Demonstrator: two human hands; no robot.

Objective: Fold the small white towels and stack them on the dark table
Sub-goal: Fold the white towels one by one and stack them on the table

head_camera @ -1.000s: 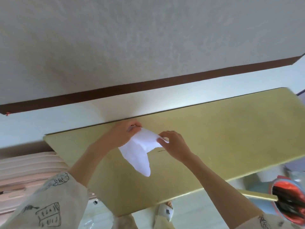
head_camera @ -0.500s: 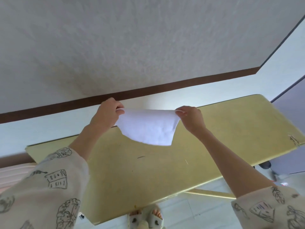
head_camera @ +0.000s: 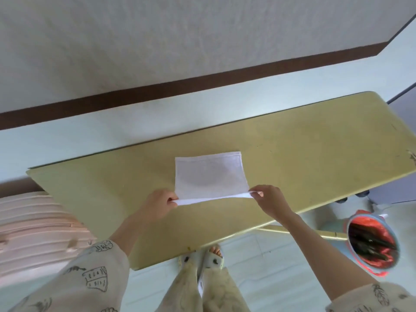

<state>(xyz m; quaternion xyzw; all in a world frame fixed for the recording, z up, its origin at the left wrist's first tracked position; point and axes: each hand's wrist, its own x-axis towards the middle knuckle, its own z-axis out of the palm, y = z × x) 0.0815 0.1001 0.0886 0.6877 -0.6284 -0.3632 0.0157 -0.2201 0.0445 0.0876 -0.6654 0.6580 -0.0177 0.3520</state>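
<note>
A: White cloth, thin and limp — one small towel [head_camera: 209, 174] is lying spread on the yellow-green table [head_camera: 315, 149], just beyond the fingertips. Its far edge is showing a stitched hem; the far corners are looking square.

B: Hands?

A: Both are pinching. The left hand [head_camera: 157, 204] is nipping the near-left corner between thumb and fingers, the right hand [head_camera: 270, 199] is doing the same at the near-right corner. The near edge is hanging lifted and taut between the fingers, a narrow band off the surface, while the rest is resting flat.

B: So which step is going on?

A: Judging it as the start of the first fold. The towel is lying open, one layer, and no stack is showing anywhere in view.

B: Next move?

A: Probably carrying both pinched corners away from the body, over to the far hem, keeping them level so the edges are meeting. Fabric this soft is likely sagging in the middle, so even tension is mattering.

B: Table surface?

A: Smooth, matte, lightly scuffed, with a rounded corner far right of the right fingers. Noting it is reading pale, not dark.
</note>
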